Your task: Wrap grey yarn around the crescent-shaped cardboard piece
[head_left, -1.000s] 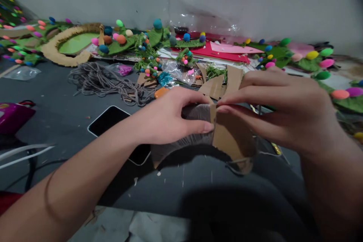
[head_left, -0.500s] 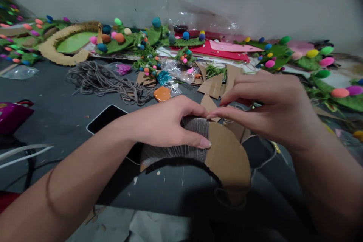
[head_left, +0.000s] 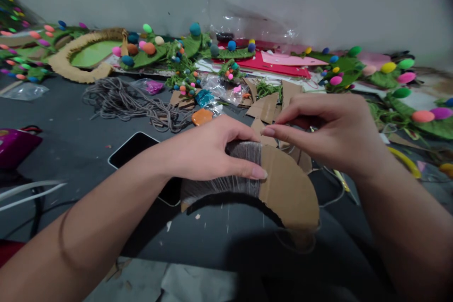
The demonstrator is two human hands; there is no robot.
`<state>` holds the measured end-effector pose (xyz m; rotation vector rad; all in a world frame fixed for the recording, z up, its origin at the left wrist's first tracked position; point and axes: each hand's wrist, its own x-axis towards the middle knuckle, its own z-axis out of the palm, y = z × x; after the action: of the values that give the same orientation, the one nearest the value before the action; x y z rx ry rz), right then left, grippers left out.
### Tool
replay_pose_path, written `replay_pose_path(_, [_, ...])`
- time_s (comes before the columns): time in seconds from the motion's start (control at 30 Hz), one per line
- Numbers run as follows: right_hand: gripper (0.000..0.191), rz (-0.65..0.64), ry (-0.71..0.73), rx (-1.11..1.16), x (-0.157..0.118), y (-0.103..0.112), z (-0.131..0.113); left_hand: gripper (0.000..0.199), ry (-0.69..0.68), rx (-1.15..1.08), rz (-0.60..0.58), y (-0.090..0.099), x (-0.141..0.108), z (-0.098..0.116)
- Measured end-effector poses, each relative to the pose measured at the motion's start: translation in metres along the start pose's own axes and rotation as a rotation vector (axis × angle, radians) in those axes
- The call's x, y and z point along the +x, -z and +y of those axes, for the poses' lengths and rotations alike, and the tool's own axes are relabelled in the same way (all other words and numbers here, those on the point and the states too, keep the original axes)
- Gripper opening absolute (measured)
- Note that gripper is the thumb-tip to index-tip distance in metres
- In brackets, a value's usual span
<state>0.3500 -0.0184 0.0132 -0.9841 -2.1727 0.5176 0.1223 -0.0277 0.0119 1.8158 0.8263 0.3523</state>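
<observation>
My left hand is closed on a curved piece of cardboard, its thumb lying across the near face and its fingers behind the upper edge. Tight turns of grey yarn cover the left part of the arc; the right part is bare brown. Just above the arc's upper edge, my right hand pinches thumb and forefinger together on the yarn, though the strand between the fingertips barely shows. A loose length of yarn curves over the table below the right hand.
A smartphone lies partly under my left forearm. Behind it is a heap of grey cord. Cardboard scraps, a wrapped ring and green leaf shapes with colourful balls line the back. A purple object sits at left.
My right hand's fingertips have risen slightly away from the left fingers. The cardboard arc has shifted a little to the right and turned slightly, still in my left hand.
</observation>
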Motion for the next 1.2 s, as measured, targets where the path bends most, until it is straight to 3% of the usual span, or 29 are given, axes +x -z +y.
replay_pose_path(0.2, [0.019, 0.021, -0.075, 0.043, 0.000, -0.001, 0.004, 0.019, -0.068, 0.085, 0.101, 0.003, 0.001, -0.001])
replay_pose_path(0.5, [0.018, 0.043, -0.129, 0.119, 0.001, -0.008, 0.006, 0.024, -0.001, 0.085, 0.123, 0.002, -0.002, -0.001])
replay_pose_path(0.8, [0.018, 0.149, -0.116, 0.078, -0.002, -0.019, 0.003, 0.047, 0.072, -0.050, 0.122, -0.004, 0.001, -0.008])
replay_pose_path(1.0, [0.022, 0.213, -0.146, 0.109, -0.001, -0.024, 0.005, 0.094, 0.006, -0.187, 0.219, -0.008, 0.001, -0.011])
replay_pose_path(1.07, [0.024, 0.164, -0.203, 0.195, 0.000, -0.025, 0.008, 0.088, -0.040, -0.165, 0.234, -0.007, 0.001, -0.008])
replay_pose_path(1.2, [0.033, -0.016, -0.263, 0.232, 0.000, -0.025, 0.020, 0.035, -0.134, -0.117, 0.319, 0.003, -0.005, -0.003])
